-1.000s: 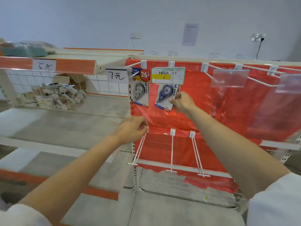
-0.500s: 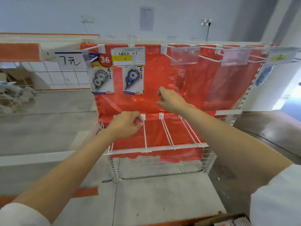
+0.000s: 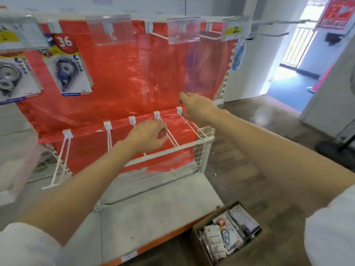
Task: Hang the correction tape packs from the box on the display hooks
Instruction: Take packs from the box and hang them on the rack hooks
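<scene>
Two correction tape packs hang on the upper hooks at the left: a grey one [image 3: 11, 81] and a blue one [image 3: 67, 73]. A cardboard box [image 3: 226, 235] on the floor at the lower right holds several more packs. My left hand [image 3: 148, 135] hovers by the lower row of white hooks [image 3: 172, 139], fingers loosely curled, holding nothing. Over to the right, my right hand [image 3: 197, 106] is out in front of the red backing, relaxed and empty.
The red-backed display panel [image 3: 134, 73] carries upper hooks with clear price tag holders [image 3: 183, 29]. A grey bottom shelf [image 3: 144, 208] lies below. To the right a doorway [image 3: 294, 60] opens onto a blue floor, and a dark stand base [image 3: 334, 148] sits on the floor.
My view has swung right and down, bringing the box into sight. My right hand has let go of the blue pack and drawn away to the right; both hands are lower.
</scene>
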A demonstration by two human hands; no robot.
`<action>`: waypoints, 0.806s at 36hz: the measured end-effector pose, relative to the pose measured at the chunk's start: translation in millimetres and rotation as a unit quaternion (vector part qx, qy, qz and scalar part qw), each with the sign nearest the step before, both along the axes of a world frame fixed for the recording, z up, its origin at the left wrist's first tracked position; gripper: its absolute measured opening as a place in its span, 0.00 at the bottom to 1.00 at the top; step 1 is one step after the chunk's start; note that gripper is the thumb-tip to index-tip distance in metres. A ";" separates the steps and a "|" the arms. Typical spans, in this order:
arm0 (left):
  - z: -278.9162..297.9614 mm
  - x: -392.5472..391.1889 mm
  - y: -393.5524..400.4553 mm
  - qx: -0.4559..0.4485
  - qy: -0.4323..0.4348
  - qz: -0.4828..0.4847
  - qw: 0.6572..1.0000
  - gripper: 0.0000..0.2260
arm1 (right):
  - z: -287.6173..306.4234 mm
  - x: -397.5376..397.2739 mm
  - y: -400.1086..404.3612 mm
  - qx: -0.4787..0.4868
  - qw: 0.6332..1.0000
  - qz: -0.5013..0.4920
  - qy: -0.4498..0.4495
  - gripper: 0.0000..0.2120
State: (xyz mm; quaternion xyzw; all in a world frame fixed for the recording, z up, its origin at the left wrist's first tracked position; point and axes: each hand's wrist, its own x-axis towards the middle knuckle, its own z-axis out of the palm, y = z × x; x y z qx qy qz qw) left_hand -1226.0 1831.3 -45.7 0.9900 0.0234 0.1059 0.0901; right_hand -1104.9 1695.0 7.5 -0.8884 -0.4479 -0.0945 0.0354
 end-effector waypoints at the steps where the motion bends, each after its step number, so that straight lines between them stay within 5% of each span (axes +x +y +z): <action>1: -1.5 7.4 -10.0 0.005 0.007 -0.008 1.000 0.09 | -1.4 7.1 -10.1 -0.001 1.000 -0.006 0.003 0.18; 8: -21.9 58.3 -70.0 0.068 0.031 -0.043 0.996 0.11 | -28.1 55.4 -78.2 0.017 0.999 -0.031 0.041 0.14; 14: -59.4 102.6 -122.3 0.035 0.093 -0.054 0.994 0.09 | -71.7 91.3 -132.9 0.000 0.991 -0.074 0.113 0.17; 29: -233.1 176.6 -236.8 -0.040 0.285 -0.065 0.955 0.14 | -287.5 133.4 -263.8 -0.034 0.911 -0.177 0.370 0.21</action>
